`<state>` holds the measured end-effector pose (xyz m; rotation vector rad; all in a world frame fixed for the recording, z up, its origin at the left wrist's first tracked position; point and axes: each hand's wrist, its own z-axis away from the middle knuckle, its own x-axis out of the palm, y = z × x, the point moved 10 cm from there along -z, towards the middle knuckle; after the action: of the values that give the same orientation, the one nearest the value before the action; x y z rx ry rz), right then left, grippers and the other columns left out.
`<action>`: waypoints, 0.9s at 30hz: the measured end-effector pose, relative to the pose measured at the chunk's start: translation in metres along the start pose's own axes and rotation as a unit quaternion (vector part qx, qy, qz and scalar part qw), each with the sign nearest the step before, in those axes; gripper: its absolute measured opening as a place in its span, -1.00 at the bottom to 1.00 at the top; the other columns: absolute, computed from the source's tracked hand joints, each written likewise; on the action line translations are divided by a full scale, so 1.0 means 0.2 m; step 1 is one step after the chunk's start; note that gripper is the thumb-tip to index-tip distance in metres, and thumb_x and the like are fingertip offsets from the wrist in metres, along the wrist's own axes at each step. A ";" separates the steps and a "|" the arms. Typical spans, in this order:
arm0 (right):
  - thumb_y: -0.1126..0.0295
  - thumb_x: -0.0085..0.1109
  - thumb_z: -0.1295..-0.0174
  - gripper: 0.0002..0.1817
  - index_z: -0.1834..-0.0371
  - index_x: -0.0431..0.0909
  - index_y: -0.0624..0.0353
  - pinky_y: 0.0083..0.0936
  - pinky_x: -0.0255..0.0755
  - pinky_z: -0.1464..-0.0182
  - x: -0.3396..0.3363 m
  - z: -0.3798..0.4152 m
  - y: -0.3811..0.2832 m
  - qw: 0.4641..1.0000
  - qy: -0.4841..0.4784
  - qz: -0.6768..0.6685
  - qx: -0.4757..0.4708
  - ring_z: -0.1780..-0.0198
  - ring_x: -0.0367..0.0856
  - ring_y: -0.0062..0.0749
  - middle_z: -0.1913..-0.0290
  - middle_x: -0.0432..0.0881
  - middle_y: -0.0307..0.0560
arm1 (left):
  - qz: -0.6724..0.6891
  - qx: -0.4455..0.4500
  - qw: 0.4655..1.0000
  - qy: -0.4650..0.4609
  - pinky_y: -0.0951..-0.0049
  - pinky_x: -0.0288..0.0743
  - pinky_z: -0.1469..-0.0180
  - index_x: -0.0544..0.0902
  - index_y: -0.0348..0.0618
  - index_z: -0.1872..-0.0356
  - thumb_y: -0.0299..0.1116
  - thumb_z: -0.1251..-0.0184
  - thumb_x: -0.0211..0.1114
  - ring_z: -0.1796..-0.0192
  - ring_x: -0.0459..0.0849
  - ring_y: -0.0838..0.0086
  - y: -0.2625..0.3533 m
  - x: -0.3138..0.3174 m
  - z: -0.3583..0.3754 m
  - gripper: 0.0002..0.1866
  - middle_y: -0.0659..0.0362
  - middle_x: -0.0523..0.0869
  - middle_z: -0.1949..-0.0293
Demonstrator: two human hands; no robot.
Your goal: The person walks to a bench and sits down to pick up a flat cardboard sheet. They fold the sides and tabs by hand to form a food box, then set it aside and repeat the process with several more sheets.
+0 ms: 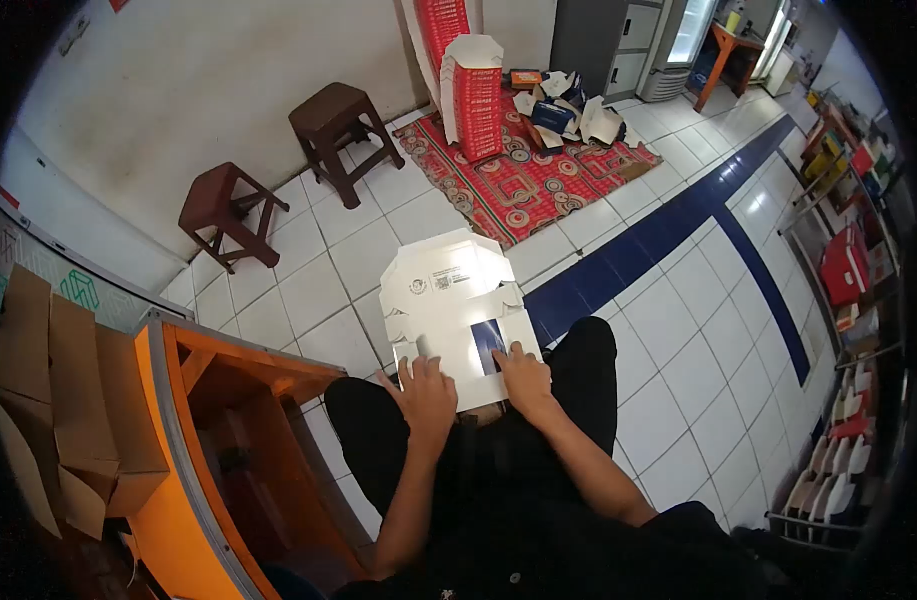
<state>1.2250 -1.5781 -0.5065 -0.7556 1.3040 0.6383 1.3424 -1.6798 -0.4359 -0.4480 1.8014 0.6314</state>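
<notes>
A partly folded white cardboard box (440, 275) with a dark blue printed panel lies across my lap, its rounded flap pointing away from me. Small black print and a square code show on that flap. My left hand (426, 395) rests on the near left part of the cardboard, fingers spread. On the near right side, my right hand (524, 380) lies against the box beside the blue panel, fingers stretched forward over it. The underside of the box is hidden.
Two brown stools (340, 130) stand ahead on the left. A red patterned mat (518, 200) holds stacked red-and-white cartons (476, 110) and a pile of dark blue and white boxes (563, 115). An orange cabinet (193, 450) is close on my left; shelves (828, 470) line the right.
</notes>
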 end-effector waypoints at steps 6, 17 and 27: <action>0.55 0.09 -0.16 -0.47 -0.25 0.51 -0.07 -0.14 0.56 0.00 -0.04 0.04 0.10 0.979 -0.005 -0.203 0.021 0.01 0.63 0.11 -0.17 0.40 0.22 | 0.271 -0.168 0.945 -0.075 0.07 0.52 -0.01 0.64 -0.25 0.06 -0.26 -0.28 0.28 0.11 0.66 -0.02 0.05 0.40 -0.11 -0.69 -0.07 0.70 0.19; 0.51 0.35 -0.16 -0.47 -0.18 0.36 0.30 -0.52 0.49 0.14 0.21 0.24 0.28 0.614 0.092 -0.742 0.251 0.26 0.60 -0.39 0.18 0.63 0.01 | 0.674 -0.334 0.633 -0.184 0.44 0.59 0.21 0.48 -0.37 -0.15 -0.44 -0.35 0.24 0.27 0.63 0.50 0.02 0.72 -0.07 -0.61 0.16 0.66 0.19; 0.38 0.33 -0.22 -0.65 -0.03 0.63 0.33 -0.44 0.57 0.02 -0.24 0.21 0.10 0.854 0.186 -0.480 0.078 0.02 0.72 -0.19 -0.01 0.68 0.20 | 0.702 -0.237 0.658 -0.136 0.43 0.62 0.10 0.42 -0.39 -0.24 -0.58 -0.35 0.20 0.11 0.69 0.44 0.13 0.51 -0.09 -0.56 -0.01 0.70 0.06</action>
<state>1.2266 -1.5330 -0.4580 -1.2939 1.1049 -0.4410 1.2822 -1.6695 -0.5231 0.8636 1.3584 2.1201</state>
